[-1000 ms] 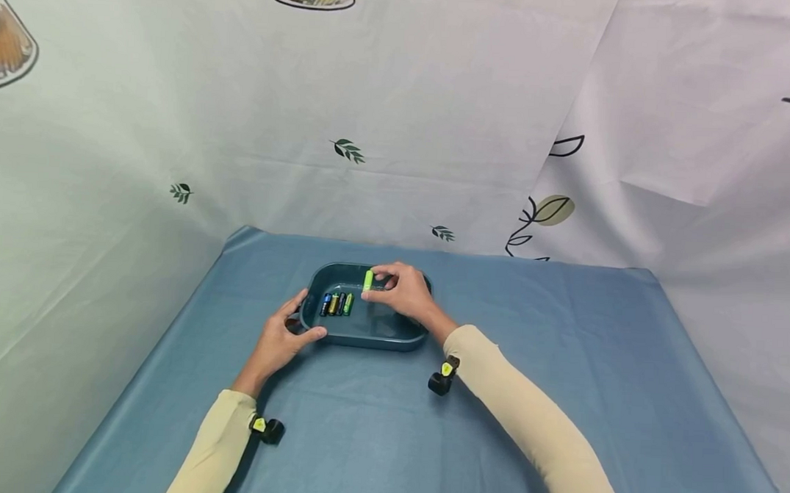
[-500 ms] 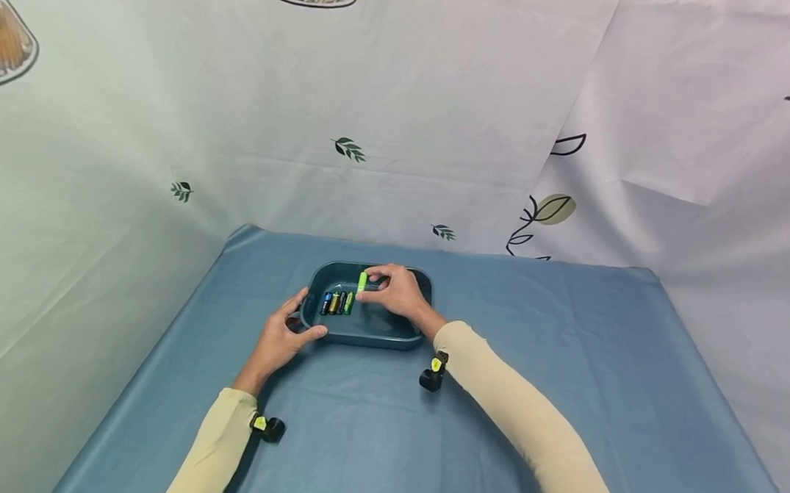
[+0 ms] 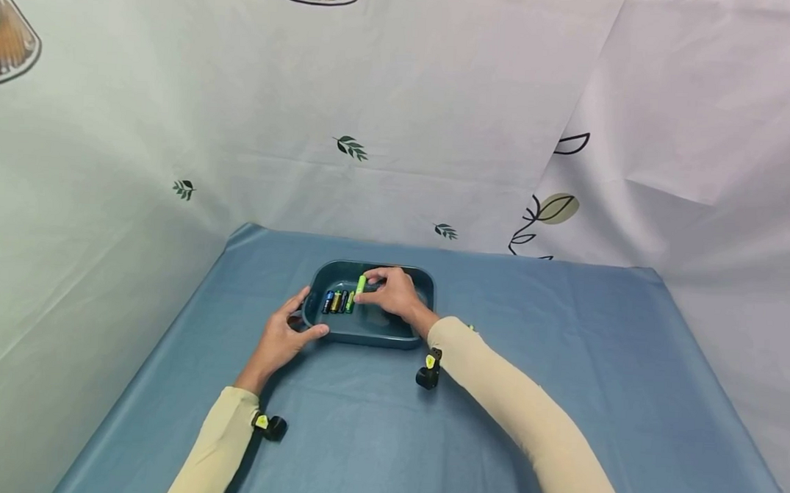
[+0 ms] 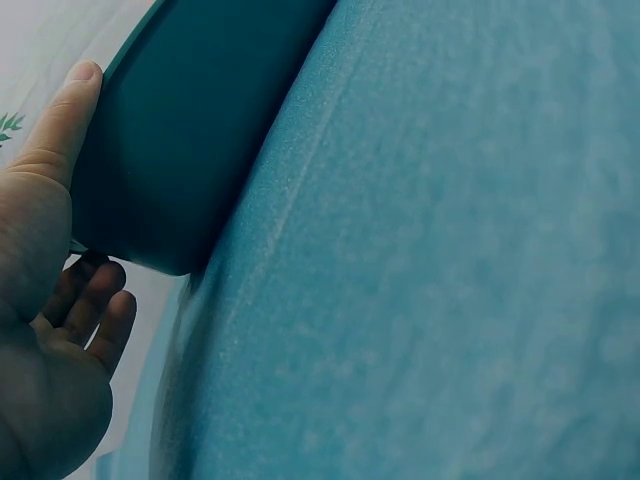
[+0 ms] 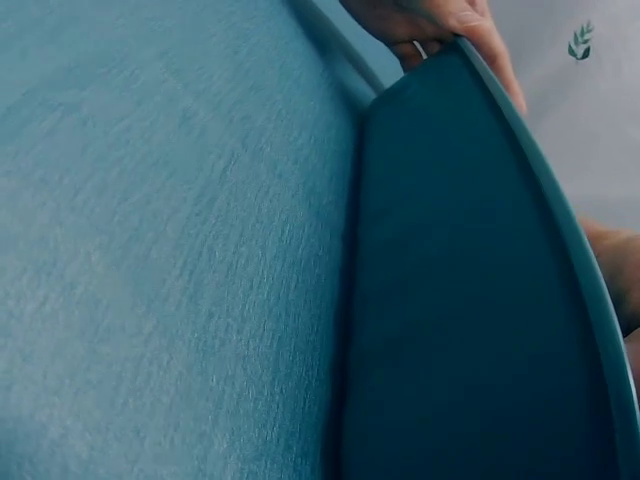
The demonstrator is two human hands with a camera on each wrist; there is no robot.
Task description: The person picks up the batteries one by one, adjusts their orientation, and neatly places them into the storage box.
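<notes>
A dark teal rectangular dish (image 3: pixel 374 340) stands on the table. My left hand (image 3: pixel 280 338) holds its left end, the thumb on the front rim and the other fingers around the left side. In the left wrist view, the thumb lies along the dish wall (image 4: pixel 180 140). Over the dish, my right hand (image 3: pixel 396 292) pinches a lime-green battery (image 3: pixel 361 285) between thumb and fingers, nearly upright. Just left of it, several batteries (image 3: pixel 337 302) with dark, blue, gold and green wraps lie side by side in the dish. Whether the pinched battery touches the dish floor cannot be told.
A blue cloth (image 3: pixel 360 429) covers the table. Pale printed sheets (image 3: pixel 400 129) hang behind it and at both sides. Black cameras on the left wrist (image 3: pixel 273 428) and right wrist (image 3: pixel 427 378) stick out above the cloth. A tiny yellow-green spot (image 3: pixel 472 327) shows beside the right sleeve.
My right hand has moved slightly left and lower with the lime-green battery, bringing it beside the row in the dish. The left hand has stayed on the dish.
</notes>
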